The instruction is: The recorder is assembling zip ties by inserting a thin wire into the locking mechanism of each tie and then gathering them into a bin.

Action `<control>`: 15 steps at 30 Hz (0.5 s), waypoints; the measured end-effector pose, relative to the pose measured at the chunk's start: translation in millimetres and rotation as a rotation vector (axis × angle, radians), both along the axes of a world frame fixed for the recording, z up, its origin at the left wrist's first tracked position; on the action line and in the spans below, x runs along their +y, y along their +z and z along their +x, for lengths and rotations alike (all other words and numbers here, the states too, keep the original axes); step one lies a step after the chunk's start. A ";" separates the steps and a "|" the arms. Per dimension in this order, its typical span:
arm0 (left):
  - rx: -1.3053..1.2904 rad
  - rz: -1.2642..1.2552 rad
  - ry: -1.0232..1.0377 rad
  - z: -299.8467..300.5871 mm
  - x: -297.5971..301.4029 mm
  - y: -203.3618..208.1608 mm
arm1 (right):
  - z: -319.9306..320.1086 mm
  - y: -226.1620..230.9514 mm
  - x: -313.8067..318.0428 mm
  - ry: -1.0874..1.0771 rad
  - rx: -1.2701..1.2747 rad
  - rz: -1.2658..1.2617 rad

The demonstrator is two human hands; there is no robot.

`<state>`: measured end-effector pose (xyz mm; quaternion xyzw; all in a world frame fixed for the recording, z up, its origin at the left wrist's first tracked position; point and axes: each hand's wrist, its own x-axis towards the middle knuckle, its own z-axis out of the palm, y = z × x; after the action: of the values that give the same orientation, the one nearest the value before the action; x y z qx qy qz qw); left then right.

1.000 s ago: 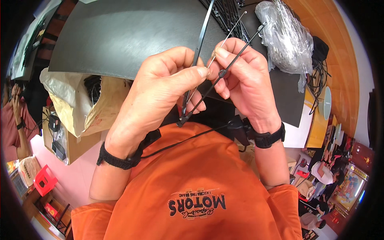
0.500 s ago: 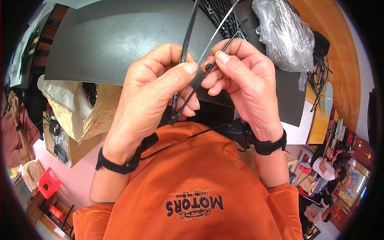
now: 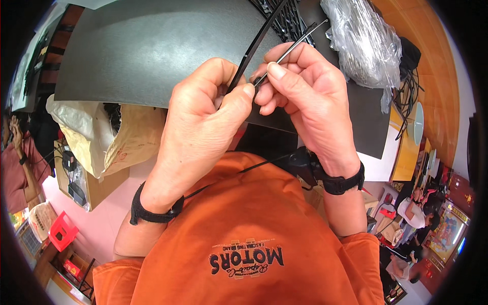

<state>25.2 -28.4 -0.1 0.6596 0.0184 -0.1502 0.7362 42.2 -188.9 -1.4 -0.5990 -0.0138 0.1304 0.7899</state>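
My left hand (image 3: 206, 104) is closed, thumb against fingers, around a slim black bar (image 3: 252, 50) that slants up and away to the right. Between the thumb and fingers of my right hand (image 3: 310, 84) is a thin silver metal strip (image 3: 294, 47), lying along a second, thinner dark piece and pointing to the upper right. A small black part (image 3: 258, 80) shows where the two hands nearly meet. The lower ends of these pieces are hidden by my left hand. What exactly the bars belong to, I cannot tell.
Beyond my hands, a black mat (image 3: 122, 56) covers the table. Several similar black bars (image 3: 292, 20) lie at the far side. Right of them is a clear plastic bag (image 3: 361, 46) of thin metal strips. A paper sack (image 3: 134, 137) stands at left. Other people are in the background.
The silver strip has moved from between the bars to lie along the thinner one. My left hand has shifted slightly up and right, and the bars' lower joined end has gone from sight.
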 end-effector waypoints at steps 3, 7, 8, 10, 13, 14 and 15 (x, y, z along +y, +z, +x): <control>-0.006 0.011 -0.006 -1.5 -0.8 0.2 | -1.7 -1.4 -0.4 -0.001 -0.008 -0.007; 0.019 -0.013 0.009 -3.2 -3.1 -1.5 | -5.6 1.3 2.9 -0.052 -0.018 -0.040; 0.017 -0.011 0.002 -3.9 -3.3 -1.2 | -6.5 0.7 2.5 -0.052 -0.019 -0.039; 0.015 -0.007 -0.006 -4.0 -3.8 1.5 | -8.4 -0.5 1.7 -0.074 -0.067 -0.077; 0.058 -0.024 0.002 -3.0 -4.6 6.3 | -12.5 3.5 4.5 -0.135 -0.136 -0.168; 0.038 0.000 -0.003 -3.0 -5.1 5.8 | -13.9 5.1 5.8 -0.137 -0.137 -0.169; 0.016 0.024 -0.007 -2.9 -5.4 5.3 | -15.1 7.0 7.3 -0.163 -0.159 -0.185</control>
<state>22.3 -33.9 5.2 0.6672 0.0239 -0.1580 0.7275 27.1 -181.6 5.6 -0.6768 -0.0157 0.0186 0.7358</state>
